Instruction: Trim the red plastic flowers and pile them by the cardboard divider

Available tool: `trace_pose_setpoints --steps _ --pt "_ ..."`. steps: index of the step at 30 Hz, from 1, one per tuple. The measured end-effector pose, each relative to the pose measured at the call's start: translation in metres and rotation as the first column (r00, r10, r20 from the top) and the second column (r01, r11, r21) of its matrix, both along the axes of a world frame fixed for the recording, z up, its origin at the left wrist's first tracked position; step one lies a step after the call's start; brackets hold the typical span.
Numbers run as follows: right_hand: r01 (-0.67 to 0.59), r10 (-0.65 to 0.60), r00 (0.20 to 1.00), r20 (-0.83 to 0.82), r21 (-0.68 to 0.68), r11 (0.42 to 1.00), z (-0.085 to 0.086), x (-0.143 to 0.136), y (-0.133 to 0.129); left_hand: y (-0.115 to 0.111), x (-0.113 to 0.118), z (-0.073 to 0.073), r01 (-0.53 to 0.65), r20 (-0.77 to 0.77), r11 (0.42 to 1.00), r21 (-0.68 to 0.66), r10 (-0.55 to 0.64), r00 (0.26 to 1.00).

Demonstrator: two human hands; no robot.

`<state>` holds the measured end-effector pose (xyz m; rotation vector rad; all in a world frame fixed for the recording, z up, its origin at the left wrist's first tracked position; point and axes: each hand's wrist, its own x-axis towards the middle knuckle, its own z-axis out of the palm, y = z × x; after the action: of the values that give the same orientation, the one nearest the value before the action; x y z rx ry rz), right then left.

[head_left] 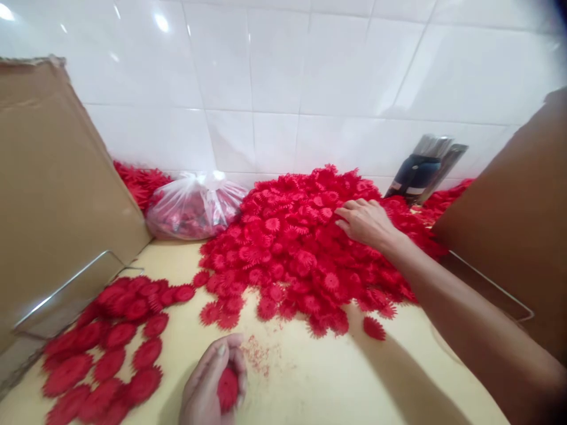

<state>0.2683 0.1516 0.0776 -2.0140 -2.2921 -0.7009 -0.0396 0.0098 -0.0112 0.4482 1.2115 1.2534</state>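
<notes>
At the bottom middle, my left hand [211, 378] curls its fingers round a red disc with a toothed edge [228, 389]. Whether more discs lie behind that one, the fingers hide. My right hand [365, 221] reaches over the right side of a large heap of red toothed discs [287, 248], fingertips at its surface, thumb and fingers a little apart. Nothing shows in its fingers. A single red disc [374, 329] lies in front of the heap. To the left of my left hand is a looser group of red discs [110, 336].
Cardboard panels rise at left [62, 177] and right [509, 236], each with a bent metal wire near its base. A tied clear plastic bag [195, 206] of red pieces sits behind the table [301, 378]. A dark cylindrical container [414, 177] leans by the tiled wall [274, 71]. Red crumbs dot the tabletop.
</notes>
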Motion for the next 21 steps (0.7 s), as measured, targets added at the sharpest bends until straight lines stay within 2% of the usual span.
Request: trace_pose_setpoints --steps 3,5,7,9,12,14,16,18,21 --pt "0.002 -0.002 1.0 0.008 0.081 0.997 0.0 -0.016 -0.01 0.0 -0.003 0.0 -0.093 0.039 0.995 0.028 0.092 0.995" --pt "-0.073 0.073 0.997 0.004 0.078 0.994 -0.001 -0.028 -0.023 0.0 -0.004 0.002 -0.155 0.105 0.987 0.035 0.15 0.983" --pt "-0.205 0.203 0.978 -0.046 -0.049 0.978 -0.008 -0.04 -0.039 -0.001 -0.003 0.003 -0.189 0.171 0.981 0.041 0.18 0.969" --pt "-0.316 0.296 0.948 -0.12 -0.218 0.923 -0.023 -0.05 -0.055 -0.002 -0.003 0.004 -0.185 0.215 0.982 0.038 0.172 0.961" --pt "-0.328 0.291 0.944 -0.157 -0.342 0.881 -0.052 -0.057 -0.074 -0.005 -0.003 0.005 -0.152 0.233 0.988 0.014 0.144 0.962" --pt "-0.307 0.266 0.95 -0.161 -0.352 0.884 -0.07 -0.057 -0.079 -0.006 -0.003 0.006 -0.146 0.222 0.989 -0.009 0.144 0.964" --pt "-0.344 0.291 0.936 -0.198 -0.338 0.876 -0.081 -0.055 -0.08 -0.007 -0.002 0.009 -0.13 0.198 0.991 -0.027 0.133 0.971" --pt "-0.417 0.349 0.901 -0.258 -0.291 0.861 -0.086 -0.054 -0.077 -0.007 0.0 0.012 -0.113 0.148 0.993 -0.02 0.115 0.982" --pt "-0.477 0.409 0.862 -0.299 -0.211 0.853 -0.084 -0.056 -0.073 -0.007 0.002 0.012 -0.106 0.065 0.994 0.025 0.104 0.992"
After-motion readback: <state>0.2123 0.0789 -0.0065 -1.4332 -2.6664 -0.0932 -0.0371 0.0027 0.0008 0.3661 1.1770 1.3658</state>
